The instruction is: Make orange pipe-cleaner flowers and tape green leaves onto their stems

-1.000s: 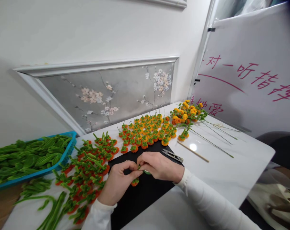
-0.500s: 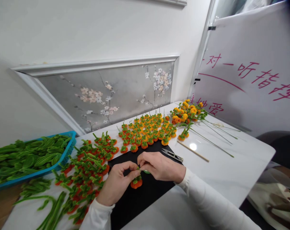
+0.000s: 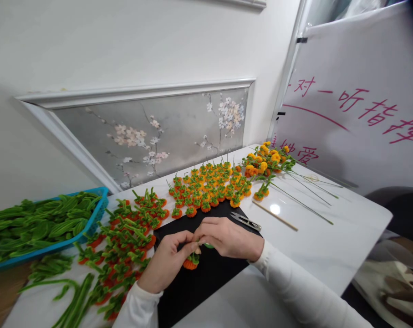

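Note:
Both hands meet over a black mat [image 3: 206, 287]. My left hand [image 3: 165, 262] pinches the green stem of an orange pipe-cleaner flower [image 3: 190, 264], whose head hangs downward below the fingertips. My right hand [image 3: 226, 238] is closed at the same stem, fingertips touching those of the left. A thin pale-green strip, apparently floral tape [image 3: 209, 246], shows under the right fingers; part of it is hidden by the hand. Just beyond the right hand lies a pair of thread snips [image 3: 246, 221].
Orange flowers with green stems [image 3: 124, 246] crowd the left; yellow-orange ones [image 3: 209, 184] stand behind the mat. A blue basket [image 3: 100, 205] holds green pipe-cleaner leaves. At right lie a wooden stick [image 3: 275, 216], finished yellow blooms [image 3: 266, 159] and long stems [image 3: 305, 202].
The orange flower has shifted slightly left and turned, with its head tilting. My right fingertips have moved a little left, closer over the left ones. Everything else stays put.

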Demonstrator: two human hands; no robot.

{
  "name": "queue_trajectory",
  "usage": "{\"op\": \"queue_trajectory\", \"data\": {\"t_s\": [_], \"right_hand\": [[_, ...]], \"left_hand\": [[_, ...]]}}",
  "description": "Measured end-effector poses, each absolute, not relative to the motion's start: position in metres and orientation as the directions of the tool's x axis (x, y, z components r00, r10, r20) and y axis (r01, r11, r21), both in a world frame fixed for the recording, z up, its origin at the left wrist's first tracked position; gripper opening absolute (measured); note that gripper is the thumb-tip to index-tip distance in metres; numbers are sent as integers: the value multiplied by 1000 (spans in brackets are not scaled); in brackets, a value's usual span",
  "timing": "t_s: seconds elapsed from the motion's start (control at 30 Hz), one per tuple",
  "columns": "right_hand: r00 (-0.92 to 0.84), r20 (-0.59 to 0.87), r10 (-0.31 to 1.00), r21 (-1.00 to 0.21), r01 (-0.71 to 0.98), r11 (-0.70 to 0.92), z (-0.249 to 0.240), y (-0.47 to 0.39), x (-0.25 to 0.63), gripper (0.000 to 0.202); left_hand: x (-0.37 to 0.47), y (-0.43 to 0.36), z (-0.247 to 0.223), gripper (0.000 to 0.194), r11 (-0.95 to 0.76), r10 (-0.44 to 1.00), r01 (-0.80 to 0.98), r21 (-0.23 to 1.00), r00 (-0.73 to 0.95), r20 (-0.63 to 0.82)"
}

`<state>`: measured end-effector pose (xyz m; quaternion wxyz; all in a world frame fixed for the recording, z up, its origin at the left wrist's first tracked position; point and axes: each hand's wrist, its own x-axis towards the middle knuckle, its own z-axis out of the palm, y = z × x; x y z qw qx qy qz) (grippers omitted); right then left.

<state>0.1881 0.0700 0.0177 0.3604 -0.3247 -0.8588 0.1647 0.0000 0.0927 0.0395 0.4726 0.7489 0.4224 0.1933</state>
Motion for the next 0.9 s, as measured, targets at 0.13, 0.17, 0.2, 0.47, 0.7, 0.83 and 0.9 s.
{"op": "queue_trajectory", "data": {"t_s": [0.13,0.17,0.2,0.47,0.7,0.83,0.9], "right_hand": [[-489,517,702,-535,456,711,16,70,186,15],[-474,515,715,-539,470,699,15,71,186,14],[-460,514,724,-537,486,690,14,71,186,14],[-402,541,739,-468,586,661,4,75,184,11],[-370,583,723,-497,543,677,10,72,184,13],[-362,575,733,-558,482,676,14,72,188,11],[-368,570,734,-569,469,676,15,72,189,13]], "left_hand": [[-2,95,38,22,-153,803,415,897,582,-132],[-2,96,37,22,-156,802,407,900,585,-126],[-1,97,36,23,-166,801,403,900,588,-115],[9,93,33,18,-287,880,485,826,474,27],[12,89,28,16,-231,912,466,854,409,24],[11,90,33,15,-181,886,372,911,464,-13],[11,89,35,15,-167,876,360,918,482,-30]]}}
